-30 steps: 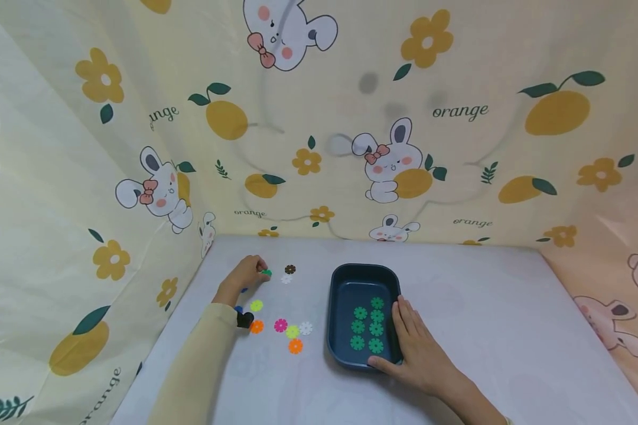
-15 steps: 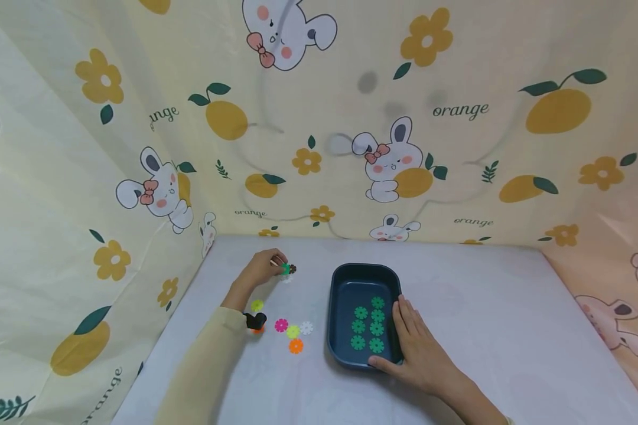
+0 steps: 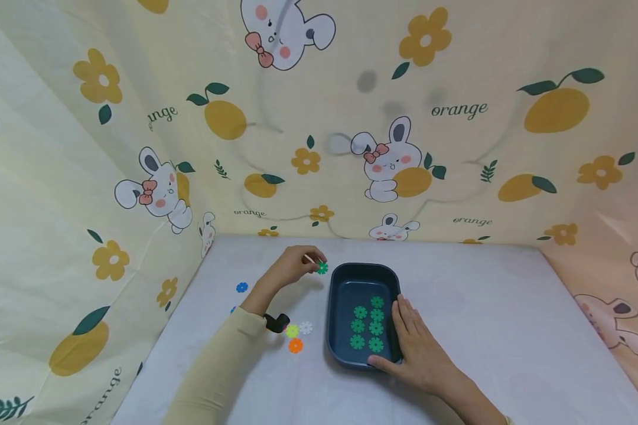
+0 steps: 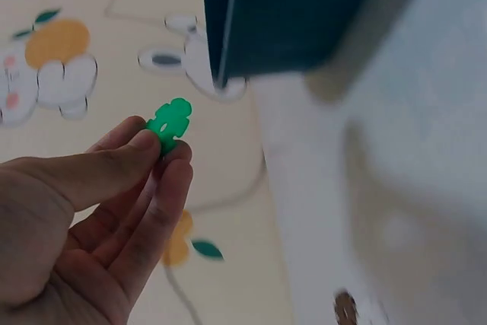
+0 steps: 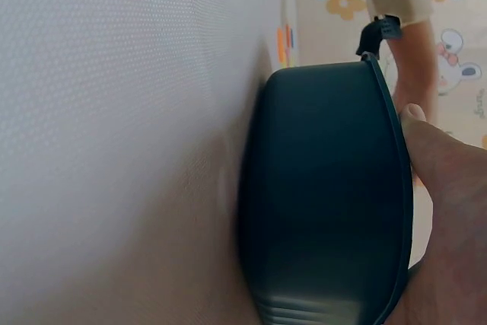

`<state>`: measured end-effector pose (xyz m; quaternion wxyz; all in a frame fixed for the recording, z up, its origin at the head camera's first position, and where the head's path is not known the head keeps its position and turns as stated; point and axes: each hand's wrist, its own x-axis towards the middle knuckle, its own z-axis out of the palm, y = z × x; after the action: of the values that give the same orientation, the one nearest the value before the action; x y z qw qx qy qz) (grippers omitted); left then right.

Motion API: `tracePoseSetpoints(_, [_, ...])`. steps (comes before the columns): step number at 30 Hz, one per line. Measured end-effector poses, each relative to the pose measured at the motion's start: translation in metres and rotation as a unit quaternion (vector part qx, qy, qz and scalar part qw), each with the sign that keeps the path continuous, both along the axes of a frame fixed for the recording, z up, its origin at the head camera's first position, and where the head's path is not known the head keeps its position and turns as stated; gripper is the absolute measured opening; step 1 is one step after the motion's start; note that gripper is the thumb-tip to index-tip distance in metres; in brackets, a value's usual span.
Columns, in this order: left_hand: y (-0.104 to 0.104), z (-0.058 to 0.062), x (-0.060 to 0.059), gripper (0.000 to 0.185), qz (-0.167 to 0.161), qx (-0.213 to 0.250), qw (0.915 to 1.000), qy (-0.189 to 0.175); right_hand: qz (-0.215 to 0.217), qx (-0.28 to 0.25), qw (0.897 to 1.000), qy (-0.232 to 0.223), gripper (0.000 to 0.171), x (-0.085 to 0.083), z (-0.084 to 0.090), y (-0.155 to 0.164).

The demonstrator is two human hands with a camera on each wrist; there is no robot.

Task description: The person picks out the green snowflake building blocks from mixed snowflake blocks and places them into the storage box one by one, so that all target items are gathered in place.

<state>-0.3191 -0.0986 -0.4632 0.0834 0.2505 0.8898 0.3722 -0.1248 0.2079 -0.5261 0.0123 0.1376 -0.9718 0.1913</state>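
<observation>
My left hand (image 3: 293, 264) pinches a green flower-shaped plastic disc (image 3: 322, 268) between thumb and fingertips, just left of the tray's far left corner. In the left wrist view, the disc (image 4: 171, 121) is tilted, its notched edge sticking out past the fingertips. A dark blue rectangular tray (image 3: 345, 294) stands on the table, with several green discs (image 3: 376, 315) lying in two columns in its nearer right part. My right hand (image 3: 422, 357) rests against the tray's right side, fingers straight along the rim and thumb at the near edge. The right wrist view shows the tray's outer wall (image 5: 327, 165).
Left of the tray lie a white disc (image 3: 306, 327), a yellow-green disc (image 3: 292, 331) and an orange disc (image 3: 295, 346). A blue disc (image 3: 241, 287) lies farther left. A brown disc (image 4: 345, 307) shows below the tray in the left wrist view. Printed cloth (image 3: 319, 189) walls the table.
My left hand has carried the green disc rightward across the table, past the brown and white discs, to beside the tray. The right hand and tray have stayed in place.
</observation>
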Motion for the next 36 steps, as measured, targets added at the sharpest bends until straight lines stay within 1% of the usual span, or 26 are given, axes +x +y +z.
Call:
tracePoseSetpoints(4, [0.02,0.002,0.004,0.019,-0.031,0.003,0.9995,-0.002,-0.001,0.0,1.0,-0.003,0.131,0.0,0.0,0.001])
tracePoseSetpoints(8, [0.037,0.0,0.007,0.018,-0.059,-0.003,0.9982,0.005,-0.001,-0.001,1.0,-0.001,0.131,0.0,0.0,0.001])
tracePoseSetpoints(12, [0.054,-0.006,0.008,0.017,-0.086,-0.014,0.9962,0.007,0.0,-0.001,1.0,-0.003,0.13,-0.001,-0.001,0.001])
tracePoseSetpoints(16, [0.071,-0.012,0.008,0.016,-0.105,-0.029,0.994,0.008,0.0,-0.003,1.0,-0.002,0.129,-0.001,-0.002,0.001])
tracePoseSetpoints(21, [0.088,-0.022,0.007,0.017,-0.127,-0.067,0.9893,0.027,0.002,-0.01,1.0,0.001,0.129,0.0,-0.002,0.001])
tracePoseSetpoints(25, [0.096,-0.031,0.006,0.018,-0.138,-0.104,0.9845,0.031,0.001,-0.011,1.0,0.0,0.128,0.001,-0.003,0.001])
tracePoseSetpoints(29, [0.101,-0.039,0.005,0.017,-0.145,-0.128,0.9808,0.025,0.002,-0.006,1.0,0.002,0.128,0.001,-0.002,0.001])
tracePoseSetpoints(31, [0.103,-0.04,0.006,0.016,-0.146,-0.137,0.9794,0.028,0.004,-0.005,1.0,0.004,0.128,0.001,-0.002,0.001])
tracePoseSetpoints(36, [0.107,-0.041,0.007,0.015,-0.136,-0.158,0.9773,0.038,0.008,-0.008,1.0,0.008,0.128,0.001,-0.001,0.002])
